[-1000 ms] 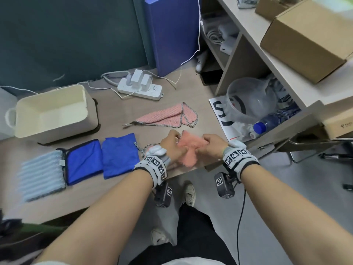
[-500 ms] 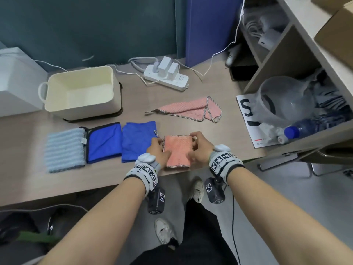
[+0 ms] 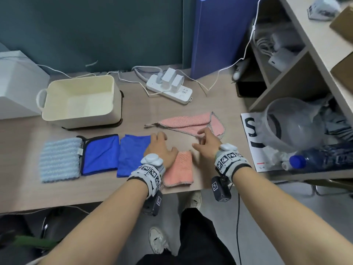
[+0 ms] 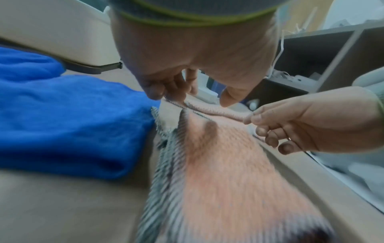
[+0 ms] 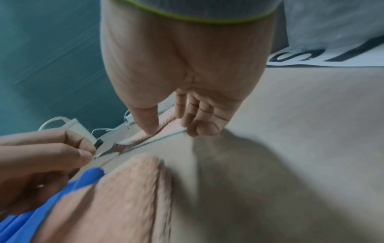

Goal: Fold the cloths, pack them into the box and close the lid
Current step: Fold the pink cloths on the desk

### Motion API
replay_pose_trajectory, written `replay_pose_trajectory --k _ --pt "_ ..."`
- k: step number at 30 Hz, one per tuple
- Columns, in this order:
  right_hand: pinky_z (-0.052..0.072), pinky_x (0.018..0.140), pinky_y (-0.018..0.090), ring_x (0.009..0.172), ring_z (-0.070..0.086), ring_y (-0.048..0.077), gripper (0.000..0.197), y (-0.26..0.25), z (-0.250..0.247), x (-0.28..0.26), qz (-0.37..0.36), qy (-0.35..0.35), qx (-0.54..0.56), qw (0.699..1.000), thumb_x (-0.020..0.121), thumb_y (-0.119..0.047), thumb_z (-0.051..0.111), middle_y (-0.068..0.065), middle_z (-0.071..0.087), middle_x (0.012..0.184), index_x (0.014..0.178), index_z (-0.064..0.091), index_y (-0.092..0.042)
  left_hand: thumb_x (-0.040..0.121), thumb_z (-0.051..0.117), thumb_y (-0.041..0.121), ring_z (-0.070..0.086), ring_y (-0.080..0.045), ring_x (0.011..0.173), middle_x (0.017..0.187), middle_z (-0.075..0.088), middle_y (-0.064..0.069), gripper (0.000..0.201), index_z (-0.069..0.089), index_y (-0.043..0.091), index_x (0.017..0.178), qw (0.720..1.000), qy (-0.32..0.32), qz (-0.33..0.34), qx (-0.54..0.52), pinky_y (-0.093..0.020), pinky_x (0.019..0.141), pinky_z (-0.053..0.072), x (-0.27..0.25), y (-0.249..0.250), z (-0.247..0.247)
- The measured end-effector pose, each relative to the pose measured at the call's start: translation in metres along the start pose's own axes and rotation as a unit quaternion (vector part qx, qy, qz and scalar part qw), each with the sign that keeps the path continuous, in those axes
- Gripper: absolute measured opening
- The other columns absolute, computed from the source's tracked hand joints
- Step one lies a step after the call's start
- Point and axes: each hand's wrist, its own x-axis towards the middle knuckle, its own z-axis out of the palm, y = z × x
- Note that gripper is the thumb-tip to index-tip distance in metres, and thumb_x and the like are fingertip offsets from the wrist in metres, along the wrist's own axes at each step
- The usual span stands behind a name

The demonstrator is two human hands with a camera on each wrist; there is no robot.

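Head view looked down on a wooden desk (image 3: pixel 210 96) where four folded cloths lay in a row along the near edge. From left to right they were a pale blue ribbed cloth (image 3: pixel 60 159), a blue cloth with dark trim (image 3: pixel 101 153), a second blue cloth (image 3: pixel 131 153), and a folded pink cloth (image 3: pixel 180 170) nearest the desk edge. The left hand (image 3: pixel 161 149) hovered over the gap between the second blue cloth and the folded pink cloth, with its fingers loosely spread and nothing in its grasp. The right hand (image 3: pixel 207 143) reached forward, fingers relaxed and apart, with its fingertips at the near hem of an unfolded pink cloth (image 3: pixel 193 122) that lay crumpled farther back on the desk. The wrist views were blurred, so whether those fingertips touched the hem could not be told, but neither hand was closed around anything. Behind the row of cloths, at the back left, stood the cream box (image 3: pixel 80 102), open on top and with a handle on its left end. It sat on a dark flat piece whose edge showed beneath it. A white power strip (image 3: pixel 170 87) with plugs and trailing cables lay behind the unfolded pink cloth. At the right stood wooden shelving (image 3: pixel 298 73), with a clear plastic tub (image 3: pixel 290 121) and a bottle (image 3: pixel 321 158) beside it.
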Motion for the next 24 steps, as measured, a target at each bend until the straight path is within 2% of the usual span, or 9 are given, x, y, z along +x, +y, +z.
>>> replay_pose_trajectory --k 1,4,6,9,11,14,16,20,24 --pt "0.041 0.066 0.027 0.072 0.056 0.009 0.048 -0.003 -0.009 0.011 -0.009 0.008 -0.011 1.000 0.085 -0.028 0.078 -0.008 0.058 0.092 0.125 0.051 -0.026 0.079 0.063 0.044 0.058 -0.031 0.086 0.115 0.047 -0.003 0.040 0.047 0.025 0.111 1.000 0.014 0.017 0.009 -0.040 0.076 0.050 0.015 0.004 0.001" --pt "0.047 0.075 0.029 0.079 0.060 0.015 0.049 -0.009 -0.029 0.041 -0.036 0.002 -0.075 0.997 0.078 -0.024 0.076 0.000 0.052 0.107 0.119 0.054 -0.037 0.079 0.067 0.031 0.056 -0.032 0.097 0.118 0.048 -0.007 0.041 0.057 0.023 0.118 0.995 0.045 0.052 0.076 -0.039 0.084 0.046 0.053 0.014 0.003" --pt "0.047 0.080 0.029 0.089 0.060 0.020 0.053 -0.010 -0.035 0.057 -0.046 -0.018 -0.129 0.990 0.075 -0.022 0.075 -0.001 0.048 0.108 0.120 0.054 -0.040 0.078 0.067 0.026 0.055 -0.032 0.100 0.122 0.049 -0.006 0.046 0.056 0.027 0.122 0.992 0.050 0.047 0.109 -0.039 0.087 0.044 0.072 0.014 0.006" --pt "0.053 0.091 0.036 0.105 0.055 0.025 0.061 -0.010 -0.040 0.070 -0.043 -0.040 -0.172 0.983 0.071 -0.024 0.072 -0.002 0.045 0.112 0.125 0.051 -0.043 0.078 0.069 0.025 0.058 -0.030 0.099 0.119 0.055 -0.005 0.046 0.058 0.031 0.122 0.990 0.046 0.035 0.131 -0.040 0.085 0.048 0.090 0.007 0.008" --pt "0.052 0.094 0.039 0.112 0.050 0.023 0.071 -0.010 -0.044 0.078 -0.045 -0.060 -0.218 0.973 0.068 -0.034 0.080 -0.003 0.042 0.116 0.130 0.047 -0.042 0.082 0.068 0.024 0.059 -0.030 0.094 0.109 0.059 -0.004 0.031 0.059 0.032 0.111 0.989 0.043 0.030 0.135 -0.039 0.078 0.046 0.102 0.006 0.010" --pt "0.047 0.092 0.039 0.108 0.038 0.020 0.091 -0.013 -0.044 0.082 -0.064 -0.081 -0.292 0.951 0.059 -0.050 0.090 -0.002 0.038 0.120 0.134 0.039 -0.039 0.095 0.054 0.033 0.060 -0.032 0.087 0.093 0.067 -0.002 0.005 0.053 0.034 0.099 0.994 0.013 0.003 0.107 -0.036 0.073 0.041 0.109 0.009 0.009" --pt "0.048 0.089 0.041 0.105 0.042 0.022 0.081 -0.015 -0.043 0.086 -0.078 -0.078 -0.302 0.947 0.065 -0.045 0.088 -0.001 0.040 0.119 0.129 0.039 -0.036 0.097 0.049 0.043 0.058 -0.033 0.083 0.086 0.068 -0.003 0.009 0.048 0.033 0.099 0.998 -0.002 -0.035 0.051 -0.036 0.070 0.043 0.111 0.012 0.006" --pt "0.051 0.082 0.043 0.099 0.054 0.032 0.032 -0.022 -0.049 0.091 -0.120 -0.059 -0.293 0.947 0.087 -0.018 0.062 0.003 0.053 0.112 0.111 0.044 -0.029 0.094 0.058 0.044 0.060 -0.030 0.077 0.086 0.065 -0.004 0.017 0.048 0.031 0.098 0.999 -0.004 -0.037 -0.036 -0.035 0.065 0.047 0.112 0.012 -0.005" --pt "0.047 0.080 0.039 0.098 0.053 0.029 0.019 -0.018 -0.054 0.088 -0.110 -0.104 -0.309 0.939 0.092 -0.013 0.056 0.001 0.058 0.106 0.100 0.051 -0.030 0.092 0.062 0.041 0.060 -0.025 0.075 0.082 0.064 -0.001 0.016 0.051 0.030 0.092 0.999 -0.017 -0.016 -0.044 -0.033 0.064 0.047 0.113 0.007 -0.022"
